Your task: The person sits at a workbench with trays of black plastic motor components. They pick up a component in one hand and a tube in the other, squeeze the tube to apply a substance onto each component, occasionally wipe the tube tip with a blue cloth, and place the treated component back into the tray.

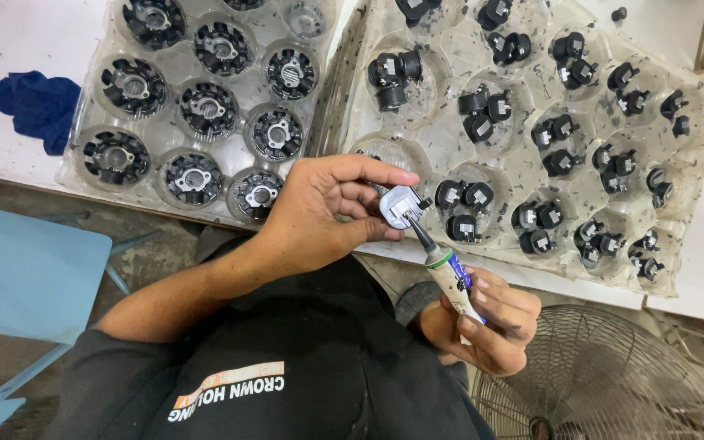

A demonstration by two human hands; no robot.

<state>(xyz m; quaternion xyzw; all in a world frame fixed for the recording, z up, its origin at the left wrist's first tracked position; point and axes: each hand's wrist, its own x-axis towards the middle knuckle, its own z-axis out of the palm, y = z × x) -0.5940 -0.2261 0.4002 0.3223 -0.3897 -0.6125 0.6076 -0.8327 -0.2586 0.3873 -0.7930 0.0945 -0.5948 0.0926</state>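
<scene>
Two hands working: my left hand (319, 213) is pinching a small, light, rigid plastic part (402, 205) by its edges; my right hand (486, 322) is squeezing a soft tube (452, 275).

A blue cloth (38, 106) lies beside a fan (605, 379).

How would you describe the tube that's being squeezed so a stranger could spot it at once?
Start at the clear plastic tray of small black parts on the right, then drop to its near edge. There the right hand holds a slim white squeeze tube. Its dark nozzle touches the small grey part in the left hand.
</scene>
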